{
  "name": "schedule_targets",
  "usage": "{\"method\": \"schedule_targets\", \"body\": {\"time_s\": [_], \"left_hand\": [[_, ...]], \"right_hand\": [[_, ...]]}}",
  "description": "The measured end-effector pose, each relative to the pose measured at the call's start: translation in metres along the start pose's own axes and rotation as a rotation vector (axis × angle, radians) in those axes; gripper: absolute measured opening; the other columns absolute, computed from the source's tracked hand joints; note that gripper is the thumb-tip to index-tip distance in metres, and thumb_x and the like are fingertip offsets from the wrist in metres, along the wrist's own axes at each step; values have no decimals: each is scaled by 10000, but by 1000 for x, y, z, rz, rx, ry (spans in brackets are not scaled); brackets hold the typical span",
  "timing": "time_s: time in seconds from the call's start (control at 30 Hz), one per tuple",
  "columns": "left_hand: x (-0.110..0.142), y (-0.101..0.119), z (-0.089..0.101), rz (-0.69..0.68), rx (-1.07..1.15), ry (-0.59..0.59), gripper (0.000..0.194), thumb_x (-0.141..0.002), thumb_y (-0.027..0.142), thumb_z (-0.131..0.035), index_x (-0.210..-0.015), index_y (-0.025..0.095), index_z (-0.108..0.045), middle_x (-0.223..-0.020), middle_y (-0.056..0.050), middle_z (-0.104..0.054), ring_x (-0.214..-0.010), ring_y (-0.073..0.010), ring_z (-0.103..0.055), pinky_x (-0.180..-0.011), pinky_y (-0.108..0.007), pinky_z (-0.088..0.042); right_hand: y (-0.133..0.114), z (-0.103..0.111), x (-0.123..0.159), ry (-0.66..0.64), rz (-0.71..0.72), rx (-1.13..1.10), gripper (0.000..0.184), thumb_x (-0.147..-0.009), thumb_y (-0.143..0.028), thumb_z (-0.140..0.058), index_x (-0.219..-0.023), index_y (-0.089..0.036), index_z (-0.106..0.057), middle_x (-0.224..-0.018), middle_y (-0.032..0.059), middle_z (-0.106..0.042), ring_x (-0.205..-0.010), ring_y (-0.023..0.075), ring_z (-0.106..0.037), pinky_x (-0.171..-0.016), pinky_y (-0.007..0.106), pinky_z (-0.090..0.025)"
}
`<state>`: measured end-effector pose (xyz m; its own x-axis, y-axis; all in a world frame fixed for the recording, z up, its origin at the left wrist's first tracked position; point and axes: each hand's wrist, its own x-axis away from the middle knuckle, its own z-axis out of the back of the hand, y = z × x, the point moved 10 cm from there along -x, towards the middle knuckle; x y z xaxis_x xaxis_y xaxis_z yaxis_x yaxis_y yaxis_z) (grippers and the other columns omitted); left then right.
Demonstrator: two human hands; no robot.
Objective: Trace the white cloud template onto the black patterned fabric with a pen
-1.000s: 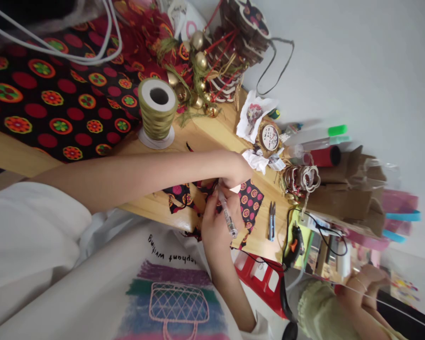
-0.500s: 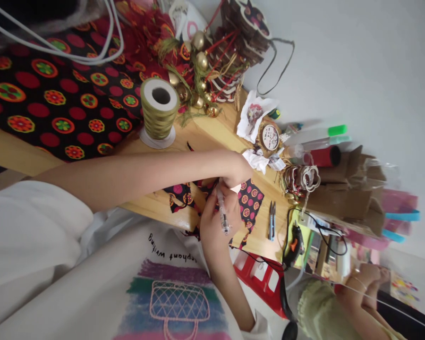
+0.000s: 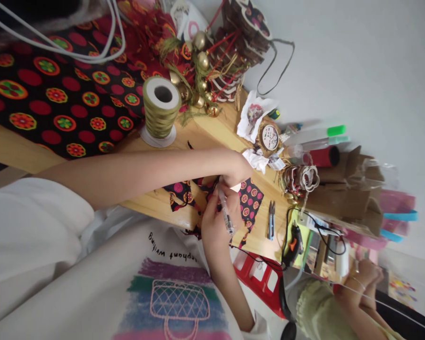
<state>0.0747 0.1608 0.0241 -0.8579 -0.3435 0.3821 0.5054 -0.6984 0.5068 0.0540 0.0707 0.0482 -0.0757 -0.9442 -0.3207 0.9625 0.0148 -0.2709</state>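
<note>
My right hand (image 3: 217,215) is closed around a pen (image 3: 226,212) with a clear barrel, its point hidden beneath my fingers. Bent at the wrist, my left hand (image 3: 236,170) lies right against it over the work; its fingers are hidden, so its hold does not show. A small white piece (image 3: 236,187) peeks out between the hands. Under and beside them spreads dark patterned fabric (image 3: 252,200) with orange and pink round motifs. Another scrap of the same fabric (image 3: 180,194) lies nearer my body. Thread snips (image 3: 271,221) with blue handles rest on the table past my right hand.
A spool of olive cord (image 3: 160,111) stands beyond my left forearm, near a larger patterned cloth (image 3: 56,94) and gold bells (image 3: 203,60). A glue gun (image 3: 294,245) and brown paper bags (image 3: 343,203) are along the right. Another person's arm (image 3: 357,293) shows at lower right.
The pen's back end has tipped slightly to the right as my right hand shifts a little. My left hand keeps its place.
</note>
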Motion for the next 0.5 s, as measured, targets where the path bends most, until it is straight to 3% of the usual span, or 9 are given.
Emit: {"method": "schedule_targets", "body": {"time_s": [0.3,0.5], "left_hand": [[-1,-2,0,11,20,-2,253,-505,-16,-585,-602,168,-730,-552,-36,-626,-647,-179,-513,-640,-289,-350],[-2,-2,-2,9,10,-7,287,-527,-14,-595,-686,152,-767,-674,-66,-694,-652,-182,-516,-637,-299,-342]], "right_hand": [[-2,-3,-3,-45,-3,50,259,-958,-240,-384,-967,-170,-632,-829,78,-690,-754,224,-624,-630,332,-456],[-4,-1,-6,-29,22,61,235,-964,-229,-392,-937,-178,-620,-793,55,-675,-735,210,-618,-627,319,-450]]}}
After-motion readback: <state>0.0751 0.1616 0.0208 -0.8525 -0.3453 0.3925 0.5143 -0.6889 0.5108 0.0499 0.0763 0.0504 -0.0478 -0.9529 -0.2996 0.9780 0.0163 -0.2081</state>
